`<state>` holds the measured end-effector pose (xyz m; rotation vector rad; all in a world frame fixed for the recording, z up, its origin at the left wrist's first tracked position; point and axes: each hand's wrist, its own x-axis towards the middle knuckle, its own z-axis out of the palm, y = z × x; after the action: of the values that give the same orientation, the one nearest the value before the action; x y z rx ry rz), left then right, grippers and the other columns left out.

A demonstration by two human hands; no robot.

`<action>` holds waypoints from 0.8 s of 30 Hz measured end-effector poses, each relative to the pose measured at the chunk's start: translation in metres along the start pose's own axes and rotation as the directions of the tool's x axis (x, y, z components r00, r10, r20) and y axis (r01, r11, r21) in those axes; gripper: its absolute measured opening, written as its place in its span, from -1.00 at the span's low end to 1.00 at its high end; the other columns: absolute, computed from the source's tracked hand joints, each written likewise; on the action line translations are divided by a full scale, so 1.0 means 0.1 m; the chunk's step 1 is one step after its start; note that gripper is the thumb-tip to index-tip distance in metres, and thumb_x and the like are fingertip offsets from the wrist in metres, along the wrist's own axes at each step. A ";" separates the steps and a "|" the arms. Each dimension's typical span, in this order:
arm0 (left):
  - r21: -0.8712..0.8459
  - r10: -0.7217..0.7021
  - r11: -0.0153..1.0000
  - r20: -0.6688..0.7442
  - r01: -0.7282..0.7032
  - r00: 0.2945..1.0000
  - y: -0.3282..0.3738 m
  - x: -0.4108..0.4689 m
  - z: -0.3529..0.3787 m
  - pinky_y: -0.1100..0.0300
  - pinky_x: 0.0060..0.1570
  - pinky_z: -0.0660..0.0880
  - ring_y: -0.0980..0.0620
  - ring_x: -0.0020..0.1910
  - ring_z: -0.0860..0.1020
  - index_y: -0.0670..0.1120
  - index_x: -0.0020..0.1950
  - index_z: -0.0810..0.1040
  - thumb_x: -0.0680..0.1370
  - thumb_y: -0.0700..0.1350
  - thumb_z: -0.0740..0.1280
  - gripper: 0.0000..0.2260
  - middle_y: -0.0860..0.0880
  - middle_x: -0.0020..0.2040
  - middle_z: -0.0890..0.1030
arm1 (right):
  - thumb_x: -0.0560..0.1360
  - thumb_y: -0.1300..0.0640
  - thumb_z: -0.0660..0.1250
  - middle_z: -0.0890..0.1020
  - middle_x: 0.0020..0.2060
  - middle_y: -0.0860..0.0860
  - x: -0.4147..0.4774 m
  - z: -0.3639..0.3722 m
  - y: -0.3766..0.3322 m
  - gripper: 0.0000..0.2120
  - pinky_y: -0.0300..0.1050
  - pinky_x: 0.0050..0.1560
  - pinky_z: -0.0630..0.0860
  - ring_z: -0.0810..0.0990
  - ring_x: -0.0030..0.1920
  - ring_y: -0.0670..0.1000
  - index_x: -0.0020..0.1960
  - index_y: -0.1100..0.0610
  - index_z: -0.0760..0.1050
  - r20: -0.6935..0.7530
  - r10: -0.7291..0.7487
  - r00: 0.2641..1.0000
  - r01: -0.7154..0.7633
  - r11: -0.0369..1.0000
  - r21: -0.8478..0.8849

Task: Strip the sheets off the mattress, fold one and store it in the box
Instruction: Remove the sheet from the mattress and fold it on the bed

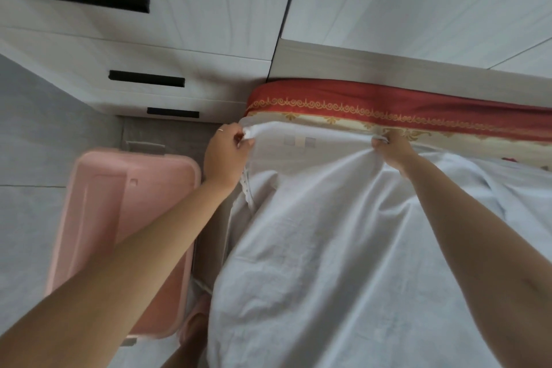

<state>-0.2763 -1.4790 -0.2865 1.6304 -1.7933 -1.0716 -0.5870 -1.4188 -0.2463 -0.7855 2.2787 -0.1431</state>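
A white sheet (322, 242) hangs from both my hands and drapes down toward me, filling the lower middle and right. My left hand (227, 155) pinches its upper left corner. My right hand (394, 151) grips the top edge further right. Behind the sheet lies a red and cream patterned sheet (418, 112) with gold trim on the mattress. A pink plastic box (119, 218) with its lid on stands on the floor to the left, below my left forearm.
White drawers with black slot handles (146, 79) stand at the far left. A white cabinet front (418, 3) runs behind the bed. Grey tiled floor (35, 134) shows at left. My foot in a pink slipper (194, 323) is beside the box.
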 end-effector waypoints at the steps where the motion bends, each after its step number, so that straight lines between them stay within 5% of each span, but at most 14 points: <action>1: 0.023 0.064 0.998 -0.024 -0.064 0.998 0.01 -0.03 0.02 0.11 -0.28 0.37 0.01 -0.27 0.44 -0.12 -0.21 0.45 0.48 -0.18 0.39 -0.86 -0.04 -0.21 0.49 | 0.59 0.10 0.17 0.50 0.04 0.16 -0.01 0.01 0.01 -0.72 -0.04 0.03 0.36 0.48 0.11 0.16 0.22 0.24 0.38 -0.009 0.008 1.000 -0.008 1.000 -0.008; 3: 0.030 0.176 0.984 -0.041 -0.175 0.983 0.02 -0.06 0.04 0.19 -0.28 0.41 0.08 -0.19 0.46 -0.11 -0.18 0.49 0.46 -0.18 0.41 -0.89 -0.01 -0.09 0.51 | 0.60 0.10 0.17 0.50 0.19 0.20 -0.01 0.03 0.01 -0.63 0.00 0.13 0.37 0.46 0.21 0.21 0.33 0.26 0.33 -0.024 0.025 0.999 -0.025 1.000 -0.005; 5: -0.029 0.122 0.992 -0.068 -0.124 0.990 0.04 -0.07 0.09 0.28 -0.16 0.41 0.09 -0.08 0.45 -0.15 -0.14 0.51 0.47 -0.23 0.39 -0.93 -0.03 -0.02 0.49 | 0.60 0.09 0.16 0.49 0.22 0.22 0.00 0.05 0.02 -0.62 0.03 0.15 0.37 0.45 0.23 0.23 0.36 0.25 0.31 -0.016 0.037 0.999 -0.037 0.999 0.020; 7: -0.273 -0.241 0.932 0.023 0.238 0.970 0.08 -0.02 0.10 0.22 -0.06 0.42 0.04 -0.03 0.45 -0.17 -0.02 0.49 0.54 -0.22 0.30 -0.95 -0.04 -0.04 0.48 | 0.60 0.09 0.14 0.51 0.13 0.20 0.01 0.05 0.02 -0.63 0.01 0.08 0.37 0.46 0.20 0.23 0.33 0.26 0.34 -0.014 0.028 1.000 -0.027 0.999 0.017; 9: -0.541 -0.485 0.580 0.372 0.610 0.791 0.14 0.05 0.07 0.12 -0.04 0.50 -0.02 -0.03 0.52 -0.15 0.16 0.43 0.62 -0.18 0.19 -0.86 -0.08 0.00 0.53 | 0.60 0.09 0.12 0.50 0.05 0.16 0.03 0.06 0.00 -0.64 -0.03 0.03 0.35 0.47 0.19 0.24 0.32 0.26 0.37 -0.009 0.009 1.000 -0.009 1.000 -0.002; 10: -0.566 -0.481 0.481 0.469 0.670 0.741 0.13 0.09 0.07 0.10 -0.04 0.52 -0.03 -0.03 0.55 -0.13 0.21 0.41 0.63 -0.17 0.17 -0.83 -0.10 0.06 0.55 | 0.61 0.09 0.11 0.50 0.10 0.16 0.02 0.06 -0.02 -0.62 -0.02 0.08 0.36 0.45 0.23 0.24 0.35 0.25 0.35 -0.005 0.016 1.000 -0.016 1.000 -0.005; 14: -0.615 -0.396 0.373 0.571 0.694 0.719 0.06 0.10 0.00 0.10 -0.04 0.53 -0.02 0.01 0.57 -0.08 0.26 0.40 0.64 -0.17 0.14 -0.79 -0.08 0.12 0.57 | 0.63 0.06 0.10 0.40 0.36 0.19 -0.06 0.05 -0.13 -0.61 0.07 0.31 0.29 0.35 0.36 0.21 0.39 0.22 0.32 0.035 -0.020 0.999 0.020 1.000 0.011; 18: -0.626 -0.262 0.239 0.695 0.742 0.670 -0.15 0.14 -0.08 0.04 0.05 0.48 -0.08 0.14 0.55 -0.06 0.36 0.40 0.61 -0.16 0.15 -0.68 -0.08 0.16 0.58 | 0.62 0.09 0.14 0.55 0.05 0.14 -0.32 -0.12 -0.15 -0.77 -0.04 0.09 0.36 0.49 0.10 0.13 0.08 0.20 0.49 -0.073 -0.174 0.982 0.175 0.984 0.010; 21: -0.623 -0.229 0.217 0.716 0.752 0.659 -0.20 0.13 -0.08 0.05 0.06 0.49 -0.06 0.10 0.58 -0.05 0.31 0.45 0.59 -0.14 0.16 -0.70 -0.06 0.10 0.63 | 0.61 0.12 0.18 0.38 -0.34 -0.01 -0.51 -0.29 -0.17 -0.72 -0.20 -0.29 0.25 0.33 -0.31 -0.04 -0.28 0.06 0.32 -0.109 -0.222 0.969 0.230 0.971 0.068; 24: -0.615 -0.201 0.216 0.732 0.758 0.651 -0.24 0.12 -0.10 0.05 0.09 0.48 -0.06 0.11 0.58 -0.03 0.29 0.46 0.59 -0.13 0.17 -0.72 -0.05 0.09 0.63 | 0.60 0.09 0.19 0.39 -0.34 -0.05 -0.52 -0.28 -0.17 -0.73 -0.18 -0.27 0.25 0.34 -0.32 -0.10 -0.28 0.04 0.32 -0.099 -0.237 0.966 0.237 0.971 -0.017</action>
<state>-0.2565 -1.4922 -0.3020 1.1763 -0.3953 -2.4448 -0.5680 -1.4056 -0.1895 -1.0747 2.2717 -0.2931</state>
